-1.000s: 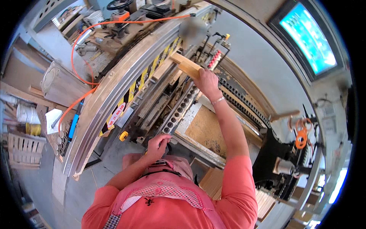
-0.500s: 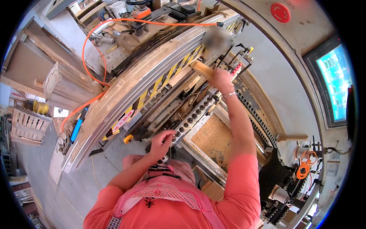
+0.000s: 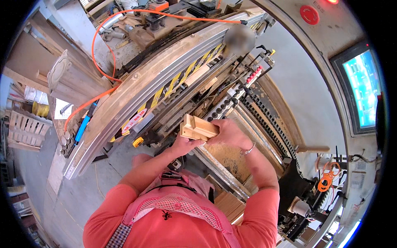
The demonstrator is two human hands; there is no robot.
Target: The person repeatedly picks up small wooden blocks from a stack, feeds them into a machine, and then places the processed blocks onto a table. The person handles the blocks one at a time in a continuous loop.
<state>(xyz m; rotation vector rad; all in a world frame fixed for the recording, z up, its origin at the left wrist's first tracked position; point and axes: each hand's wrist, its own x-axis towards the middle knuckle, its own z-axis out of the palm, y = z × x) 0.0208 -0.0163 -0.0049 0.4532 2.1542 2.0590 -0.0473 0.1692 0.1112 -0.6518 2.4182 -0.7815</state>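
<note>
In front of my body, several short light-brown wooden pieces (image 3: 203, 125) lie together in a small stack, their left ends uneven. My right hand (image 3: 228, 133) wraps round their right end, a bracelet at its wrist. Under the left end, my left hand (image 3: 185, 145) is closed on the same stack, its fingers partly hidden by the wood. Just beyond the hands runs the machine's white rail (image 3: 223, 106) with a row of dark round knobs.
A long beam (image 3: 161, 78) with yellow-black striping crosses the far side. An orange hose (image 3: 96, 45) loops over it to a blue air gun (image 3: 85, 126). At right are a lit screen (image 3: 362, 89) and a red stop button (image 3: 309, 15). Sawdust covers a panel (image 3: 225, 155) below.
My right hand has come back from the far end of the machine with the wood. My left hand, empty before, has moved up and taken hold of the pieces too.
</note>
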